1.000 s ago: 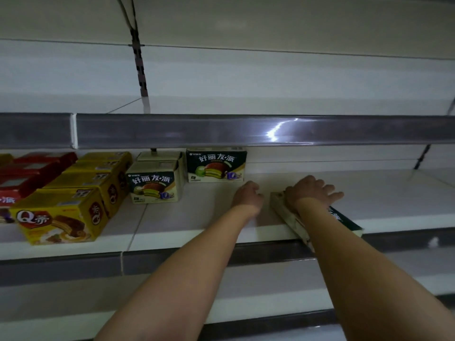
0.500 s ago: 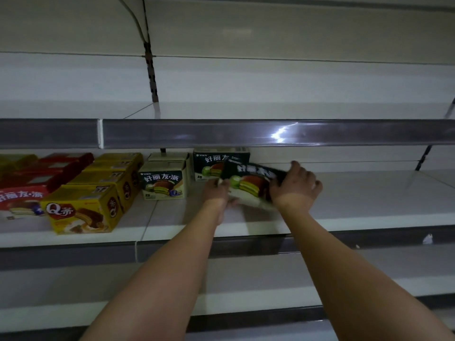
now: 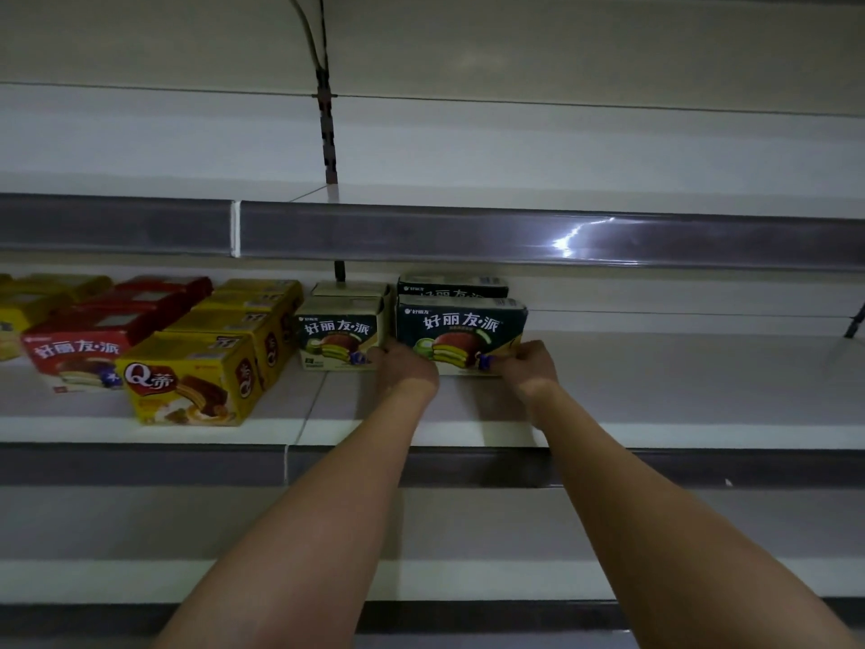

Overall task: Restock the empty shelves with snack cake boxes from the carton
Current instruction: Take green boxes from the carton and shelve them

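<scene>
I have the dark green snack cake box (image 3: 461, 337) standing upright on the shelf (image 3: 655, 395), face forward, directly in front of another dark green box (image 3: 451, 285) at the back. My left hand (image 3: 405, 370) pinches its lower left corner with curled fingers, and my right hand (image 3: 526, 365) pinches the lower right corner the same way. Just beside it on the left stands a pale green box (image 3: 339, 339), then the yellow boxes (image 3: 187, 381) and red boxes (image 3: 77, 356) further left. I judge this the placing step: the box is down and I am squaring it in its row. To the right the shelf lies bare, so much restocking remains. Next I should let go with both hands without tipping the box, then go back to the carton, which is out of view, for another.
</scene>
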Motion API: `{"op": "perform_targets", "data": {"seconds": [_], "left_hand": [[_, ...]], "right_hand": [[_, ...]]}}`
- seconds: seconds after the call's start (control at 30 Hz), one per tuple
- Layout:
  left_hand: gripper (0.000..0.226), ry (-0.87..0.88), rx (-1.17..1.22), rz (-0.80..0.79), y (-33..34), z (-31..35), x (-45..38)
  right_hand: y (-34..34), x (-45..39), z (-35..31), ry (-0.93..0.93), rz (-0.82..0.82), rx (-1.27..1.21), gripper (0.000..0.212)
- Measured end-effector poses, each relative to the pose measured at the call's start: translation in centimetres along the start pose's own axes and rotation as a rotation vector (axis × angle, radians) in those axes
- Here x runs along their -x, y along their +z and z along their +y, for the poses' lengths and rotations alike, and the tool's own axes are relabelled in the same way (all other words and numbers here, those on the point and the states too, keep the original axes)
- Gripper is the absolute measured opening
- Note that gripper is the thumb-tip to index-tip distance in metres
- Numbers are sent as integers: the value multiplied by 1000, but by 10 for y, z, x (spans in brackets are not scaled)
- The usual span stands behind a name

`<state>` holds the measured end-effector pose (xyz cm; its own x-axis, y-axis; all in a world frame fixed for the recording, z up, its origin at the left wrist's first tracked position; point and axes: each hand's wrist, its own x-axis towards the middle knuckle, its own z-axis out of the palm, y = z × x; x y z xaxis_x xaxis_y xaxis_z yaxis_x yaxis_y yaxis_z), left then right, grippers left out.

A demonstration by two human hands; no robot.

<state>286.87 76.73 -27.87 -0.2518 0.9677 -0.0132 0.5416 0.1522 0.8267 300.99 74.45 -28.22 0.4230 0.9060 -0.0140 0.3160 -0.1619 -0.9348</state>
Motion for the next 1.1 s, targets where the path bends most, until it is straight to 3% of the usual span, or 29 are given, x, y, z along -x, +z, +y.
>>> {"op": "perform_targets", "data": {"seconds": [0.2, 0.33, 0.43, 0.6, 0.8, 0.97, 1.1], "left_hand": [[61, -23, 97, -54, 14, 6, -12], [59, -64, 196, -96, 16, 11, -24], [53, -99, 211, -128, 16, 14, -36], [59, -103, 308, -156, 21, 12, -48], [71, -119, 330, -177, 40, -3, -77], [71, -152, 334, -174, 42, -10, -72], [53, -93, 237, -192, 6, 12, -25]], "right_hand": [[12, -20, -5, -7, 7, -6, 43], [15, -25, -14, -16, 3, -30, 13], [15, -30, -18, 12, 6, -88, 26], [16, -38, -20, 83, 2, -155, 32], [16, -27, -25, 69, -1, -136, 17], [-2, -14, -24, 67, -9, 53, 53], [-17, -4, -26, 49, -78, 244, 58]]}}
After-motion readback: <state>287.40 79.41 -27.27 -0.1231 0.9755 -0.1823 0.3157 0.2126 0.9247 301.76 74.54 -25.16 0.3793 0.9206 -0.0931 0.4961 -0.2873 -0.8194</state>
